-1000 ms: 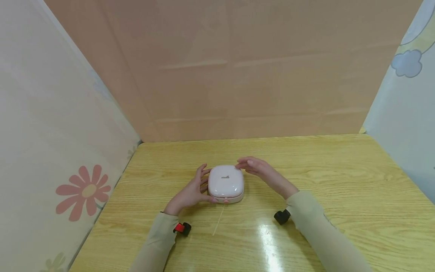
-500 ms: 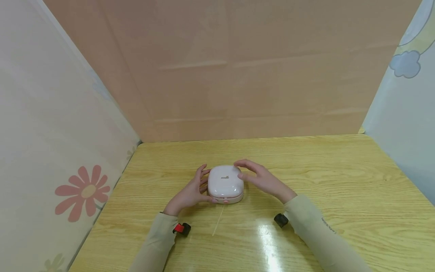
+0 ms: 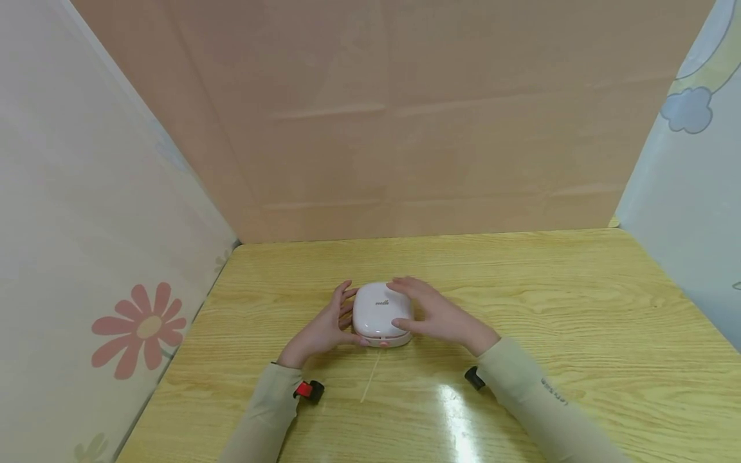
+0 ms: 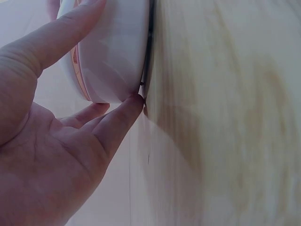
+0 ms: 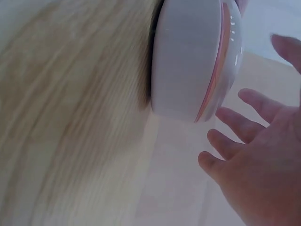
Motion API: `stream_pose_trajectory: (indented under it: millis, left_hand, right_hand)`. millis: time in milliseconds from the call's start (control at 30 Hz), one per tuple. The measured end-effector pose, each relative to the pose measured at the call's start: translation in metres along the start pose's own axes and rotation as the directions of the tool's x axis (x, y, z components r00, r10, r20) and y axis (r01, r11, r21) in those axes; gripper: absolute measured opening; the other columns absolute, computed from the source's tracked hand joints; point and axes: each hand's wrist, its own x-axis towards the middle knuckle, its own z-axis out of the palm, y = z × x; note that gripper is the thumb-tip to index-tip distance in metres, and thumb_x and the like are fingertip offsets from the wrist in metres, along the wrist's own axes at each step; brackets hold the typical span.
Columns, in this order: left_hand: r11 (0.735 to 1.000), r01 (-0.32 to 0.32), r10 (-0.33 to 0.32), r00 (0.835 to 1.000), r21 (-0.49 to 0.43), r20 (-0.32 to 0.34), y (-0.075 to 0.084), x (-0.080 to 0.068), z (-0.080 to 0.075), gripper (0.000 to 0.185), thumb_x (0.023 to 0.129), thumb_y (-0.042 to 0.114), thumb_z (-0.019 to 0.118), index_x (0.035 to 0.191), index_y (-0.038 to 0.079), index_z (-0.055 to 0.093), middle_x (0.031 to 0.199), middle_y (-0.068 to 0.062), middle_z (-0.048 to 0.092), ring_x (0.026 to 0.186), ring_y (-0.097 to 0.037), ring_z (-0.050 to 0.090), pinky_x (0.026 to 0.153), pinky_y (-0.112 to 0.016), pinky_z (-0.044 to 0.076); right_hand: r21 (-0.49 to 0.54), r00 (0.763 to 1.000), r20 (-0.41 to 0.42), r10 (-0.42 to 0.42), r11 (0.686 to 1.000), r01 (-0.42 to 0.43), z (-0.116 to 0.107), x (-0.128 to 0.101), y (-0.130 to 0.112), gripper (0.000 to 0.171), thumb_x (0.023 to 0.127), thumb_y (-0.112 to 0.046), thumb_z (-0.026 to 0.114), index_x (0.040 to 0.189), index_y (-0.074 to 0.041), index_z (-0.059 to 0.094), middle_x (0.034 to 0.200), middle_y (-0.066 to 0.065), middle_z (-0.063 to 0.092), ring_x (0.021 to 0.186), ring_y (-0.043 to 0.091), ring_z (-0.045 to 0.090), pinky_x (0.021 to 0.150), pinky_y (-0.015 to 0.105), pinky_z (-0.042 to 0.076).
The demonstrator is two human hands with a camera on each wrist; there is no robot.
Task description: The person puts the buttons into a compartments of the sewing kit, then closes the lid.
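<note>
A glossy white rounded case (image 3: 376, 315) with a closed lid, small lettering on top and a pink button at its front stands on the wooden table. My left hand (image 3: 325, 326) holds its left side, thumb at the front near the button and fingers along the side. The left wrist view shows that thumb (image 4: 61, 35) across the case and fingertips touching its lower edge. My right hand (image 3: 442, 315) is over the right part of the lid, fingers spread. In the right wrist view, its fingers (image 5: 235, 125) appear apart from the case (image 5: 188, 61).
The wooden table (image 3: 550, 289) extends on all sides of the case. An upright tan panel (image 3: 405, 128) stands behind it. Patterned walls rise at the left (image 3: 116, 193) and right (image 3: 695, 193). Black wrist devices hang below both sleeves.
My right hand has moved left from beside the case's back right corner to over the right part of the lid, its thumb coming forward. The left hand and case stay in place.
</note>
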Motion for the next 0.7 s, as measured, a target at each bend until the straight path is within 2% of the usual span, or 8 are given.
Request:
stream_pose_trajectory:
  millis: [200,433,567,700]
  left_hand:
    - [1.0,-0.005,0.005,1.0,0.003,0.001,0.0,0.0,0.001,0.12,0.072,0.005,0.083,0.152,0.012,-0.006,0.156,-0.01,0.014,0.14,-0.032,0.023,0.109,-0.043,0.031]
    - [1.0,-0.006,0.006,1.0,0.01,0.005,-0.001,0.0,0.0,0.119,0.072,0.008,0.084,0.152,0.013,-0.005,0.155,-0.008,0.014,0.14,-0.03,0.024,0.108,-0.042,0.032]
    - [1.0,-0.011,0.011,1.0,0.016,0.005,0.0,0.0,0.0,0.121,0.072,0.009,0.084,0.152,0.012,-0.006,0.155,-0.009,0.014,0.139,-0.031,0.024,0.108,-0.043,0.032]
    - [1.0,-0.011,0.011,1.0,0.026,0.001,0.0,-0.001,0.0,0.121,0.071,0.009,0.084,0.152,0.013,-0.005,0.155,-0.009,0.015,0.139,-0.031,0.025,0.107,-0.042,0.033]
  right_hand:
    - [-0.116,0.998,0.054,-0.041,0.992,0.047,0.005,0.0,-0.005,0.076,0.084,-0.039,0.073,0.147,-0.015,0.038,0.153,0.013,0.028,0.14,0.04,0.016,0.108,0.062,0.02]
    - [-0.174,0.992,0.06,-0.112,0.977,0.121,0.011,0.002,-0.007,0.069,0.085,-0.031,0.072,0.145,-0.016,0.043,0.15,0.018,0.032,0.136,0.049,0.02,0.11,0.062,0.016]
    - [-0.194,0.991,0.069,-0.11,0.973,0.122,0.011,0.003,-0.009,0.067,0.084,-0.029,0.073,0.144,-0.016,0.045,0.15,0.018,0.032,0.136,0.047,0.022,0.111,0.061,0.015]
    - [-0.222,0.991,0.06,-0.122,0.966,0.133,0.01,0.005,-0.011,0.066,0.082,-0.03,0.075,0.14,-0.013,0.049,0.148,0.019,0.036,0.136,0.044,0.027,0.109,0.061,0.018]
